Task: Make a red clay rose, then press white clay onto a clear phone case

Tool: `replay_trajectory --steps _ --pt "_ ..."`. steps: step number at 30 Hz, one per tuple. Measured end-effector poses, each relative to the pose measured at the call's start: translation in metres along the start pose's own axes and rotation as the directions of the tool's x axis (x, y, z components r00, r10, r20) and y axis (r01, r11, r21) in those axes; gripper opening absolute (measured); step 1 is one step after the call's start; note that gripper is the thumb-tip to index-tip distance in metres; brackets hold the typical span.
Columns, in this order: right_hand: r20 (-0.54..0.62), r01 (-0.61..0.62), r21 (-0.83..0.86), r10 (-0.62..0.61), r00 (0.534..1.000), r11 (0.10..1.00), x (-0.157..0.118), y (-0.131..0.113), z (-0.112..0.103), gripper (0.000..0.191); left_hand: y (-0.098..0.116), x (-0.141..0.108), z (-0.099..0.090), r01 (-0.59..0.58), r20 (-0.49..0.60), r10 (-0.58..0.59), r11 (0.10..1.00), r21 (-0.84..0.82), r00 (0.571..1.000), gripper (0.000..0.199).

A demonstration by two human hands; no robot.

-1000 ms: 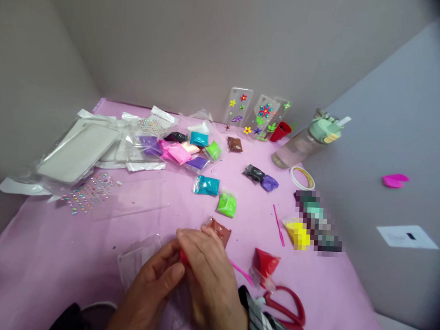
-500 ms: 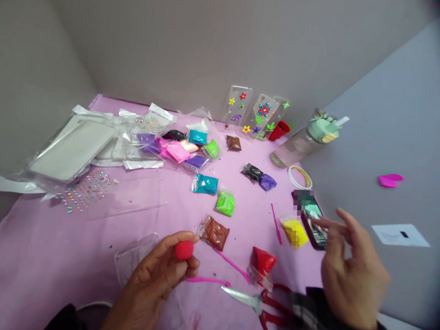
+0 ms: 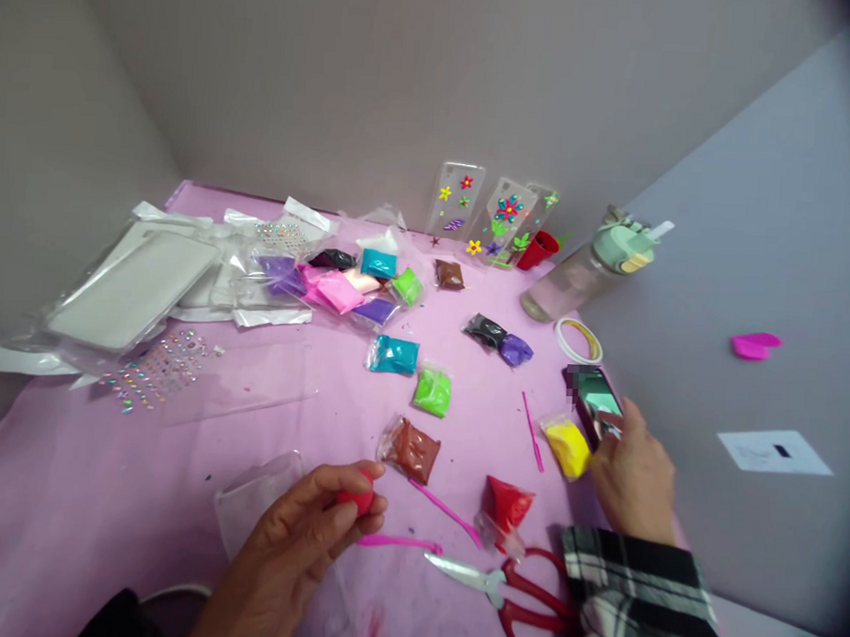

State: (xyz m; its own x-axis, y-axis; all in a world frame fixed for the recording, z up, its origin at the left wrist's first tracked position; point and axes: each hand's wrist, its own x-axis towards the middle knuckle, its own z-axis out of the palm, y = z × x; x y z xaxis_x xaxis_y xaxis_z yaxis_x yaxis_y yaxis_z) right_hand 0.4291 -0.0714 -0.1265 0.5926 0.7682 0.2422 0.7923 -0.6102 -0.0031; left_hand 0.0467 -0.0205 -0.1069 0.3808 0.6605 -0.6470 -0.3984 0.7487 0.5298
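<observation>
My left hand (image 3: 303,524) pinches a small red ball of what looks like modelling clay (image 3: 356,496) between thumb and fingers. Under and behind it lie a clear phone case (image 3: 248,494) and a pink modelling tool (image 3: 401,542). At the right, my right hand (image 3: 633,473) closes over the lower part of a phone (image 3: 594,394), with a finger on its lit screen; the other fingertips are partly hidden. A packet of yellow clay (image 3: 569,447) sits just left of that hand. An opened red clay packet (image 3: 507,510) and red-handled scissors (image 3: 494,584) lie between my hands.
Clay packets, including a brown one (image 3: 412,449) and a green one (image 3: 433,391), are spread across the pink cloth. Packaged cases (image 3: 134,292) and gem stickers (image 3: 162,368) lie left. Decorated cases (image 3: 458,198), a bottle (image 3: 574,278) and tape (image 3: 579,341) stand or lie at the back right.
My right hand has moved left and away from me onto the phone, covering its lower part. My left fingers have closed further around the red ball, hiding more of it.
</observation>
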Motion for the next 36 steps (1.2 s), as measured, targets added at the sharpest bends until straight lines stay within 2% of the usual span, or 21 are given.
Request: replay_trajectory --steps 2,5,8,9,10,11,12,13,14,15,16,17,18,19,20,21,22,25,27,31,36 --pt "-0.024 0.013 0.011 -0.012 1.000 1.000 0.001 0.003 -0.003 0.054 0.000 -0.001 0.000 0.008 0.004 -0.008 1.000 -0.004 1.000 0.022" --pt "-0.173 -0.034 0.030 0.039 0.984 0.999 -0.003 0.000 -0.020 0.055 0.001 -0.002 0.000 0.002 0.023 -0.002 1.000 -0.007 1.000 0.022" --pt "-0.330 -0.012 0.108 0.047 0.943 0.994 -0.021 -0.021 -0.048 0.052 0.002 0.001 0.000 -0.008 0.077 0.007 1.000 0.024 0.997 0.031" --pt "-0.436 0.004 0.138 0.057 0.898 0.990 -0.031 -0.033 -0.057 0.047 0.001 0.002 0.000 -0.018 0.099 0.014 0.999 0.037 0.995 0.036" --pt "-0.433 0.035 0.173 0.044 0.901 0.984 -0.042 -0.046 -0.066 0.044 0.001 0.003 0.000 -0.027 0.121 0.020 0.998 0.054 0.992 0.040" --pt "-0.468 0.080 0.224 0.035 0.883 0.971 -0.054 -0.060 -0.073 0.039 0.000 0.004 -0.001 -0.037 0.145 0.026 0.997 0.073 0.989 0.041" --pt "-0.421 0.120 0.274 0.007 0.907 0.954 -0.066 -0.075 -0.079 0.035 -0.001 0.004 -0.002 -0.044 0.169 0.028 0.995 0.093 0.985 0.041" --pt "-0.400 0.217 0.341 -0.068 0.914 0.915 -0.077 -0.089 -0.084 0.030 -0.002 0.005 -0.002 -0.043 0.194 0.020 0.993 0.113 0.981 0.041" --pt "-0.323 0.311 0.419 -0.180 0.929 0.853 -0.087 -0.102 -0.087 0.029 -0.003 0.004 -0.003 -0.036 0.212 0.008 0.991 0.130 0.977 0.042" --pt "-0.271 0.437 0.469 -0.346 0.898 0.767 -0.094 -0.115 -0.088 0.029 -0.004 0.004 -0.004 -0.028 0.227 -0.006 0.989 0.143 0.974 0.044" --pt "-0.249 0.558 0.515 -0.509 0.824 0.651 -0.100 -0.128 -0.089 0.031 -0.005 0.003 -0.005 -0.025 0.244 -0.012 0.988 0.150 0.970 0.044" --pt "-0.273 0.663 0.540 -0.637 0.720 0.518 -0.103 -0.139 -0.088 0.036 -0.005 0.002 -0.005 -0.027 0.260 -0.016 0.986 0.162 0.966 0.043" --pt "-0.294 0.726 0.555 -0.721 0.627 0.405 -0.105 -0.149 -0.087 0.038 -0.006 0.001 -0.005 -0.037 0.278 -0.015 0.983 0.180 0.960 0.042" --pt "-0.298 0.755 0.573 -0.777 0.555 0.320 -0.105 -0.158 -0.085 0.039 -0.006 0.000 -0.005 -0.057 0.295 -0.004 0.978 0.199 0.956 0.039" --pt "-0.298 0.761 0.592 -0.807 0.510 0.263 -0.105 -0.165 -0.084 0.038 -0.006 0.000 -0.005 -0.082 0.306 0.012 0.973 0.214 0.952 0.036" --pt "-0.300 0.754 0.612 -0.813 0.500 0.237 -0.105 -0.171 -0.082 0.035 -0.006 0.000 -0.004 -0.104 0.310 0.031 0.969 0.223 0.950 0.033" --pt "-0.302 0.743 0.627 -0.806 0.509 0.234 -0.105 -0.175 -0.080 0.033 -0.006 0.001 -0.004 -0.122 0.308 0.049 0.967 0.222 0.950 0.030" --pt "-0.332 0.722 0.639 -0.751 0.571 0.266 -0.108 -0.178 -0.076 0.029 -0.009 0.004 -0.004 -0.126 0.326 0.062 0.976 0.179 0.943 0.035" --pt "-0.333 0.714 0.641 -0.736 0.589 0.281 -0.110 -0.175 -0.075 0.030 -0.010 0.006 -0.004 -0.112 0.346 0.048 0.980 0.166 0.937 0.032" --pt "-0.325 0.694 0.657 -0.719 0.614 0.296 -0.112 -0.172 -0.074 0.032 -0.011 0.005 -0.003 -0.115 0.318 0.058 0.980 0.164 0.946 0.020" --pt "-0.330 0.707 0.645 -0.728 0.600 0.290 -0.111 -0.173 -0.072 0.028 -0.012 0.005 -0.002 -0.105 0.401 0.057 0.990 0.099 0.914 0.039"
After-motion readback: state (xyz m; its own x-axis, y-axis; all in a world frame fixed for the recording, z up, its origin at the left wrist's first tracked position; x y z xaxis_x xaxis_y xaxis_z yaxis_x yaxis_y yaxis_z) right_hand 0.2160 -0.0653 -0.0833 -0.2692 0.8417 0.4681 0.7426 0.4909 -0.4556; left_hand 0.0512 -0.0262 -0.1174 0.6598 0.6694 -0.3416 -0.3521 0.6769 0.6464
